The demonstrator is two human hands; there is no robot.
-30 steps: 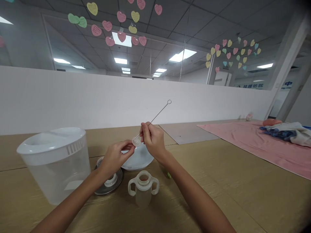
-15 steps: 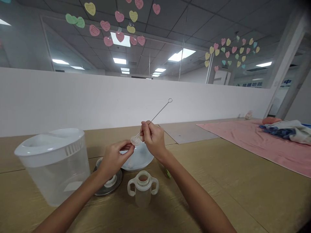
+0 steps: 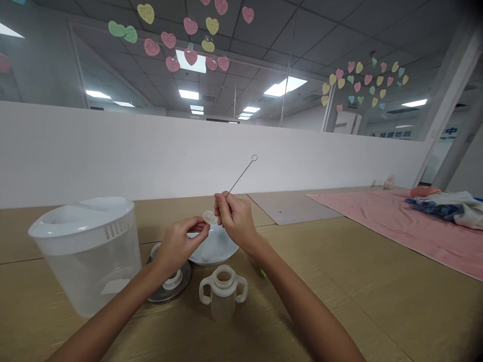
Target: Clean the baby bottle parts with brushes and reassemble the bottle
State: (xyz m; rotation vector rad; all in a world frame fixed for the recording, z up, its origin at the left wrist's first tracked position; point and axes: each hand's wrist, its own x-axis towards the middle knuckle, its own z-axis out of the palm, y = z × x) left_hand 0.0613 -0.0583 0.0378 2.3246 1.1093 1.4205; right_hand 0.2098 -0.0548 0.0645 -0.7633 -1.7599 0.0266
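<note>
Between its fingertips my left hand (image 3: 185,236) pinches a small round clear silicone bottle nipple (image 3: 210,217). My right hand (image 3: 236,216) grips a thin wire straw brush (image 3: 241,175) with a ring at its upper end; its lower end meets the nipple, and any bristles are hidden. Under both hands stands a white bowl (image 3: 215,246). Nearer me, a baby bottle (image 3: 223,296) with two handles stands upright without a lid. Partly behind my left forearm, a dark metal plate (image 3: 184,284) carries white ring-shaped parts (image 3: 172,282).
A large clear plastic bin (image 3: 85,251) with a white lid stands at the left. A pink cloth (image 3: 362,221) with a heap of clothes (image 3: 449,205) lies at the right. A low white wall (image 3: 113,156) runs behind the table. Something green (image 3: 263,274) shows beside my right forearm.
The straw brush's ring end has shifted slightly left and down with my right hand, and the wire stands a little steeper. The nipple stays in my left hand. The view has shifted slightly.
</note>
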